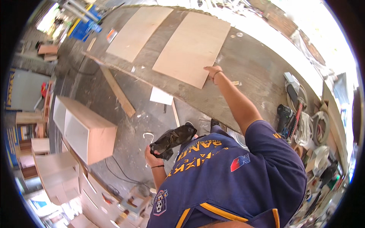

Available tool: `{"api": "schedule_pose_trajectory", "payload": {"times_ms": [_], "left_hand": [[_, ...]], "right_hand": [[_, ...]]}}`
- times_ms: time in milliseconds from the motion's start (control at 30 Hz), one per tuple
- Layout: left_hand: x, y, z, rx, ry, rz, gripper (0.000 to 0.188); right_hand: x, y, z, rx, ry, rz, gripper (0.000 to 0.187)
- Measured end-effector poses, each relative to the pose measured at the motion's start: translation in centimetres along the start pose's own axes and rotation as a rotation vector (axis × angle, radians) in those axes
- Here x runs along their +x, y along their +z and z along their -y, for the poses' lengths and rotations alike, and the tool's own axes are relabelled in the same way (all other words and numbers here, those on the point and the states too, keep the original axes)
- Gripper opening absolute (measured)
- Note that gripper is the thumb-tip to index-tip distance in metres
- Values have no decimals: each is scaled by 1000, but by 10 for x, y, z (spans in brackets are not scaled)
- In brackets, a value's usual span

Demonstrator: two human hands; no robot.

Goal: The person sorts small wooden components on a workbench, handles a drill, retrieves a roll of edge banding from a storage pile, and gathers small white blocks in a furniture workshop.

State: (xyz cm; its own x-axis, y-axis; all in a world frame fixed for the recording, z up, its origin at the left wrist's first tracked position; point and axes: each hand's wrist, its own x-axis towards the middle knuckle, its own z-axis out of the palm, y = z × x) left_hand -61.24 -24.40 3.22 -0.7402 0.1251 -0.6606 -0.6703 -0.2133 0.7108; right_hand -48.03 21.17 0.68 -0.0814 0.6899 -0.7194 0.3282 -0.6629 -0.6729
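Observation:
My left hand (153, 157) is closed around a crumpled black plastic bag (173, 140) close to my body, its lower part hanging beside my shirt. With the arm stretched forward, my right hand (213, 73) is at the right edge of a pale plywood panel (194, 45), fingers closed there. That panel lies flat on a long worn workbench (254, 64). A second pale plywood panel (138, 32) lies to its left on the same bench, with a gap between them.
A box-shaped wooden cabinet (100, 136) stands on the floor at left. A wooden plank (118, 91) leans by the bench. A cordless drill (284, 114), red-handled tool (298, 114) and coiled hoses (321, 127) crowd the bench's right end. A cable (125, 174) trails across the floor.

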Motion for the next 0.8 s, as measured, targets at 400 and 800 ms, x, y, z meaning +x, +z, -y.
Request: {"api": "schedule_pose_trajectory", "payload": {"times_ms": [400, 800], "left_hand": [[-31, -47, 24, -120, 82, -233, 26], [-51, -61, 28, -184, 183, -335, 18]], "right_hand": [[-41, -7, 169, 316, -432, 456, 14], [-76, -3, -95, 392, -127, 580, 17]]}}
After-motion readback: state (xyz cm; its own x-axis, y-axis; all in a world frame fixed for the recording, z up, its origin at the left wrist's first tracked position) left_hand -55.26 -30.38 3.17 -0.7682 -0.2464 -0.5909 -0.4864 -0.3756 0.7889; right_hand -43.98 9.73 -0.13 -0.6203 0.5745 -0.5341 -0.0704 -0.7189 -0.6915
